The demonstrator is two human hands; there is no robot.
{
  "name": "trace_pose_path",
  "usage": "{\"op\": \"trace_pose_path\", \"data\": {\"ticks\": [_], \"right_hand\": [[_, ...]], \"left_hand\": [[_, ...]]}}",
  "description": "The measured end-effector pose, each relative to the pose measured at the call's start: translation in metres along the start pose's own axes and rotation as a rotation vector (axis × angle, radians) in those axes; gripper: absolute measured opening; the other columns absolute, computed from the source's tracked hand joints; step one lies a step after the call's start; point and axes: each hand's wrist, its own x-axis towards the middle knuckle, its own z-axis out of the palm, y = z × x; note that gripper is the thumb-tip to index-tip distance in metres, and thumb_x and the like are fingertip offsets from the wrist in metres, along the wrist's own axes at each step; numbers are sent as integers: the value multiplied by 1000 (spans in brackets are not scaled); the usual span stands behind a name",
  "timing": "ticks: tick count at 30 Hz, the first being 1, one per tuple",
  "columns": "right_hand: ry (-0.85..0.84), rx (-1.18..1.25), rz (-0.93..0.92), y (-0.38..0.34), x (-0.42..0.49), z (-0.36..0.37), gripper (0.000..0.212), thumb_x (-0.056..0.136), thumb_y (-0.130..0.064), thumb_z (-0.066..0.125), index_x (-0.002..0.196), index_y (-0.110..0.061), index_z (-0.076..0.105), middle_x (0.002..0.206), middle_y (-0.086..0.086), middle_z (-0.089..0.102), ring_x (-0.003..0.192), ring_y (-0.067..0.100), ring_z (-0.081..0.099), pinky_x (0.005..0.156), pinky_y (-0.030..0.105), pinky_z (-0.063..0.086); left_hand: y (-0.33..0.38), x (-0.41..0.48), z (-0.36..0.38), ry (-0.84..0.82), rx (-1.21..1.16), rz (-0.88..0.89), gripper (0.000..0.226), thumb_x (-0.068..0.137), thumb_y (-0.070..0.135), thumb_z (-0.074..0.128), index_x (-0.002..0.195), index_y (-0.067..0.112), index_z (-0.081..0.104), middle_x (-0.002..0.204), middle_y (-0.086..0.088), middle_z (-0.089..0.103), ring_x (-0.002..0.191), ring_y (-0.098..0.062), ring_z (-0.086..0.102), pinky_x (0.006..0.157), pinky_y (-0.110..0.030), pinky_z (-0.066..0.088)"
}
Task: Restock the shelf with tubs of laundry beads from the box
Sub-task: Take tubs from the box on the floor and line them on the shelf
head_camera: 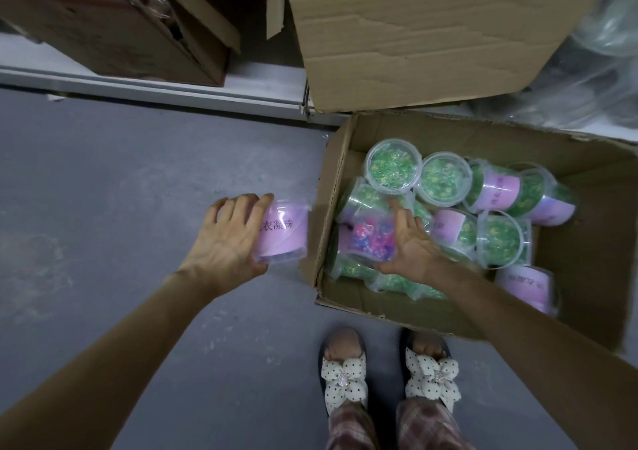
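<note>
The left hand (229, 239) is wrapped around a clear tub with a lilac label (281, 232), fingers curled over its far side, holding it above the grey floor (121, 190) just left of the open cardboard box (587, 228). What fills this tub is hidden behind the label. The right hand (412, 242) reaches into the box with fingers spread, its palm and thumb pressed against a tub of pink and blue beads (367, 241); whether it has a firm grip cannot be told. Around that tub the box holds many clear tubs of green beads (393, 166), some standing lid-up, others lying on their sides with lilac labels showing. Beyond the box a low white shelf (172, 87) carries two larger cardboard cartons (414, 35). Below, the person's feet wear polka-dot bow slippers (345, 377).
</note>
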Motion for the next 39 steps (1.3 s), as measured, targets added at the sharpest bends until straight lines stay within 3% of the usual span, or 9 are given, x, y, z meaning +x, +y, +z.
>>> {"op": "trace_pose_path", "data": {"ticks": [3,5,11,16,22,27,34,39], "right_hand": [[103,119,97,6,-16,-19,107,61,-40,85,139,-8,19,130,9,34,123,23,34,107,33,32],[150,96,111,8,-28,-37,101,62,-34,86,136,-7,24,127,9,36,121,22,35,105,32,33],[266,-94,10,-12,-69,-114,101,65,-39,82,140,-4,24,129,11,36,121,27,35,103,34,28],[297,-209,-94,-38,-117,-191,98,67,-33,80,142,-4,25,128,11,38,118,25,35,101,32,30],[307,-309,-205,-69,-183,-272,97,71,-38,76,143,-3,21,132,11,35,125,26,34,106,31,28],[348,-324,-229,-93,-241,-340,97,72,-39,75,143,-6,19,134,9,32,128,24,31,106,32,30],[442,-447,-278,-131,-322,-434,101,72,-42,76,146,-11,13,143,5,27,132,17,31,104,30,37],[560,-539,-319,-162,-375,-493,100,74,-43,74,147,-11,13,146,5,25,137,18,26,108,30,35]], "left_hand": [[3,-1,-14,-7,7,26,101,40,38,83,125,5,40,103,-17,56,89,-34,56,94,-43,33],[4,-2,-31,-21,18,55,106,37,42,84,126,6,39,103,-16,57,90,-34,59,93,-47,40],[-3,2,-111,-46,75,181,110,36,51,82,128,6,41,103,-12,58,92,-29,57,94,-37,25],[-6,11,-201,35,113,175,112,36,50,84,129,5,41,107,-14,58,98,-24,40,94,-36,25],[-1,21,-309,129,159,124,104,43,53,79,127,4,42,105,-13,56,93,-32,55,91,-40,34],[-1,20,-399,190,241,117,96,52,63,46,126,3,41,103,-12,57,89,-32,59,89,-36,28],[-3,0,-507,254,285,68,97,52,71,52,123,5,44,99,-9,58,85,-29,61,80,-35,42],[1,-20,-590,308,391,58,98,50,72,53,120,4,47,98,-9,62,81,-26,64,80,-31,31]]}}
